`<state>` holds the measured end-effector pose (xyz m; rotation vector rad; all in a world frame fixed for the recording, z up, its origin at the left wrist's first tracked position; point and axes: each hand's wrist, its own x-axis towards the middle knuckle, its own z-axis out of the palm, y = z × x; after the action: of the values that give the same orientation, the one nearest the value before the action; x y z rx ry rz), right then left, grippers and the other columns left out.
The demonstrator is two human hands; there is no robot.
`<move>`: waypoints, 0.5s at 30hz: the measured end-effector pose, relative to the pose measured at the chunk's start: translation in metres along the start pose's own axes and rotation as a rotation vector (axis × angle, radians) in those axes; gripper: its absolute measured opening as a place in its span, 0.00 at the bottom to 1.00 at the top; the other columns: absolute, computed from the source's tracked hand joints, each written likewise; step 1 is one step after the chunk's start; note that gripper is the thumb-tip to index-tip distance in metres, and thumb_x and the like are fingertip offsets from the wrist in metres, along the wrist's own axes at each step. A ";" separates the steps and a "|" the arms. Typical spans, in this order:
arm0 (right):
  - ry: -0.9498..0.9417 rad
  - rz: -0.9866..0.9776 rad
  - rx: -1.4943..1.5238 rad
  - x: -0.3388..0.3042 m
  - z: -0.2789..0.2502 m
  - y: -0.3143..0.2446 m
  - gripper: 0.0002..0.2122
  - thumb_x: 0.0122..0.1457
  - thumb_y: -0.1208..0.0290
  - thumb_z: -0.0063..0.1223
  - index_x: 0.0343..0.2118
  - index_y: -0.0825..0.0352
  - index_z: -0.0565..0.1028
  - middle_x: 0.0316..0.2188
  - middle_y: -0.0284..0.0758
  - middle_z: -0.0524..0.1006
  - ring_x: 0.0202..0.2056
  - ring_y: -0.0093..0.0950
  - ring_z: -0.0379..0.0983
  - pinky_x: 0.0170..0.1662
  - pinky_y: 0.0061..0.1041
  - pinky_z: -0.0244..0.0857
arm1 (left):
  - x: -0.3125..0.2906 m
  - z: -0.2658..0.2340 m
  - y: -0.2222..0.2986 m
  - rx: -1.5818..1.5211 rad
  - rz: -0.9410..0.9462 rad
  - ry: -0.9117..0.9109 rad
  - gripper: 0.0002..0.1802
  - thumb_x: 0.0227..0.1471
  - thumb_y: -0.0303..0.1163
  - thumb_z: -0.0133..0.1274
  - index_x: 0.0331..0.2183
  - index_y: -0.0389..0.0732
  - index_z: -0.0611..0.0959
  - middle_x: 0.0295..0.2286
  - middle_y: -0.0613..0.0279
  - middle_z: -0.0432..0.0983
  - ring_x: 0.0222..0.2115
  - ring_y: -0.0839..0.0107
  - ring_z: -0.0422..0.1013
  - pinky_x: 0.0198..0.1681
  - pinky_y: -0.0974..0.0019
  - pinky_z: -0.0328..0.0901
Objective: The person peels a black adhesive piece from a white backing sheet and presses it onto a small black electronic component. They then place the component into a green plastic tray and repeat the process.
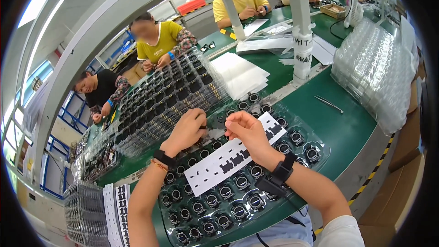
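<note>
My left hand (pixel 186 130) is bent over the far part of a clear plastic tray (pixel 323 154), its fingers curled down. Whatever they grip is hidden. Just to its right, my right hand (pixel 250 133) has thumb and fingertips pinched together; any piece between them is too small to name. Rows of round black parts with ring-shaped centres, such as one black part (pixel 239 210), sit in the tray's pockets. Across these lies a white sheet (pixel 200 180) bearing black cut-shape stickers, some spots on it bare. My right forearm passes over the sheet's right end.
Metal tweezers (pixel 328 104) lie on the green table (pixel 352 132) to the right. Stacked clear trays of black parts (pixel 164 93) stand at left, white sheets (pixel 240 74) behind, and clear plastic packaging (pixel 372 68) at far right. A grey post (pixel 302 27) rises ahead; co-workers sit beyond.
</note>
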<state>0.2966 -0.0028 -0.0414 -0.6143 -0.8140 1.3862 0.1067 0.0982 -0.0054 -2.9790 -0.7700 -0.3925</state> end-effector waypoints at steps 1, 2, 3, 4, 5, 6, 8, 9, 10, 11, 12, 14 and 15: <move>-0.007 -0.022 -0.039 0.001 0.000 0.000 0.04 0.56 0.74 0.51 0.33 0.66 0.71 0.27 0.28 0.72 0.28 0.17 0.69 0.32 0.16 0.63 | -0.002 -0.002 0.002 -0.001 -0.005 -0.004 0.12 0.36 0.22 0.58 0.26 0.35 0.71 0.33 0.54 0.68 0.37 0.60 0.66 0.39 0.64 0.64; -0.015 -0.043 -0.078 0.001 0.000 0.001 0.04 0.55 0.74 0.52 0.33 0.66 0.71 0.27 0.27 0.72 0.28 0.17 0.69 0.32 0.16 0.63 | -0.004 -0.003 0.005 -0.440 -0.205 -0.022 0.12 0.38 0.22 0.57 0.26 0.36 0.70 0.33 0.55 0.68 0.37 0.63 0.67 0.38 0.65 0.65; -0.017 -0.035 -0.074 0.002 0.000 0.002 0.04 0.55 0.74 0.52 0.33 0.66 0.71 0.27 0.27 0.72 0.28 0.17 0.69 0.32 0.16 0.63 | -0.007 -0.005 0.009 -0.877 -0.407 -0.036 0.11 0.40 0.22 0.56 0.26 0.37 0.69 0.34 0.56 0.67 0.37 0.66 0.68 0.37 0.67 0.65; -0.011 -0.051 -0.102 0.003 0.001 0.002 0.04 0.55 0.74 0.52 0.33 0.66 0.71 0.26 0.27 0.72 0.28 0.17 0.69 0.32 0.16 0.62 | -0.011 -0.008 0.013 -1.316 -0.610 -0.045 0.11 0.42 0.22 0.56 0.25 0.38 0.68 0.35 0.57 0.67 0.37 0.69 0.69 0.36 0.69 0.66; 0.000 -0.070 -0.135 0.004 -0.001 0.002 0.04 0.55 0.74 0.52 0.33 0.66 0.71 0.26 0.27 0.72 0.28 0.16 0.69 0.31 0.16 0.62 | -0.011 -0.012 0.020 -1.320 -0.614 -0.047 0.11 0.42 0.22 0.56 0.25 0.38 0.68 0.35 0.57 0.67 0.37 0.69 0.69 0.36 0.69 0.66; 0.011 -0.090 -0.169 0.004 -0.002 0.001 0.04 0.55 0.74 0.52 0.32 0.66 0.71 0.25 0.27 0.72 0.28 0.16 0.69 0.31 0.15 0.62 | -0.012 -0.017 0.028 -1.376 -0.630 -0.062 0.11 0.42 0.21 0.55 0.26 0.39 0.68 0.36 0.57 0.67 0.37 0.71 0.69 0.36 0.70 0.66; 0.007 -0.085 -0.173 0.004 -0.002 0.002 0.04 0.55 0.74 0.52 0.32 0.67 0.71 0.25 0.27 0.72 0.27 0.15 0.69 0.30 0.15 0.62 | -0.018 -0.023 0.042 -1.476 -0.672 -0.081 0.11 0.43 0.20 0.55 0.28 0.40 0.68 0.37 0.58 0.68 0.37 0.75 0.69 0.36 0.73 0.67; 0.011 -0.088 -0.183 0.003 -0.001 0.003 0.04 0.55 0.74 0.52 0.32 0.67 0.71 0.25 0.26 0.72 0.26 0.15 0.69 0.30 0.15 0.62 | -0.020 -0.020 0.045 -1.476 -0.678 -0.078 0.11 0.43 0.20 0.55 0.28 0.40 0.68 0.37 0.58 0.68 0.37 0.75 0.69 0.36 0.73 0.67; 0.013 -0.093 -0.196 0.003 0.000 0.002 0.04 0.55 0.74 0.53 0.32 0.67 0.71 0.24 0.26 0.72 0.26 0.15 0.69 0.29 0.14 0.62 | -0.022 -0.018 0.049 -1.389 -0.625 0.010 0.13 0.42 0.18 0.55 0.29 0.40 0.69 0.37 0.59 0.68 0.37 0.75 0.69 0.37 0.73 0.67; 0.009 -0.090 -0.198 0.002 0.002 0.002 0.04 0.55 0.74 0.53 0.32 0.67 0.71 0.24 0.26 0.72 0.26 0.15 0.69 0.29 0.14 0.62 | -0.024 -0.015 0.053 -1.300 -0.571 0.095 0.14 0.41 0.17 0.56 0.30 0.39 0.69 0.37 0.59 0.69 0.37 0.75 0.69 0.38 0.72 0.66; 0.009 -0.120 -0.229 0.001 0.004 0.001 0.04 0.54 0.75 0.53 0.31 0.68 0.72 0.24 0.26 0.73 0.25 0.14 0.68 0.29 0.13 0.62 | -0.024 -0.013 0.056 -1.209 -0.516 0.176 0.16 0.39 0.16 0.57 0.32 0.38 0.70 0.37 0.59 0.70 0.37 0.75 0.69 0.39 0.72 0.66; 0.011 -0.179 -0.290 -0.001 0.006 0.001 0.03 0.54 0.76 0.53 0.30 0.69 0.72 0.23 0.27 0.73 0.25 0.12 0.67 0.28 0.11 0.62 | -0.023 -0.011 0.064 -1.131 -0.528 0.229 0.17 0.39 0.16 0.57 0.33 0.38 0.70 0.35 0.58 0.71 0.37 0.73 0.70 0.40 0.72 0.67; 0.006 -0.179 -0.290 -0.001 0.007 0.001 0.03 0.54 0.76 0.53 0.30 0.69 0.72 0.23 0.27 0.73 0.25 0.12 0.67 0.28 0.11 0.62 | -0.023 -0.013 0.069 -1.047 -0.539 0.276 0.18 0.39 0.16 0.57 0.35 0.37 0.71 0.34 0.58 0.72 0.37 0.72 0.71 0.40 0.72 0.67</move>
<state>0.2902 -0.0045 -0.0385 -0.7492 -1.0494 1.1121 0.1177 0.0260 0.0032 -3.3096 -1.7580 -1.6357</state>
